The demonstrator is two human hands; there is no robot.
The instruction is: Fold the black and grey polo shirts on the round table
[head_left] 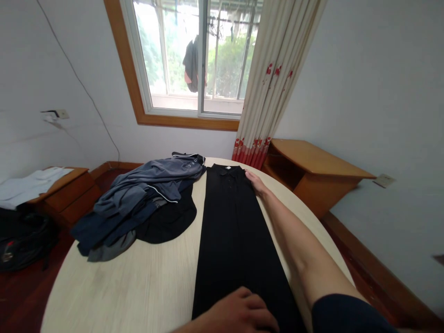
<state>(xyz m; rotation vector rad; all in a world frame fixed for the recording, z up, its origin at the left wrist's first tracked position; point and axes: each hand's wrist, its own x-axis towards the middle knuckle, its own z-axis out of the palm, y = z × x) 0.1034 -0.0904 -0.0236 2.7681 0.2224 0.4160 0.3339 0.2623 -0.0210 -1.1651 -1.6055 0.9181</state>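
On the table [163, 282], the left hand [239, 311] is over the black shirt [232, 231], right hand [255, 182] at its shoulder, neither grip discernible

Piled clothes [152, 185] obstruct; nearer tabletop [145, 286] beside black garment [236, 236] is passable.

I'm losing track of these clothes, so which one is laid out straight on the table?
The black garment, its collar by your right hand: it lies long and smooth, while the other clothes are heaped to its left.
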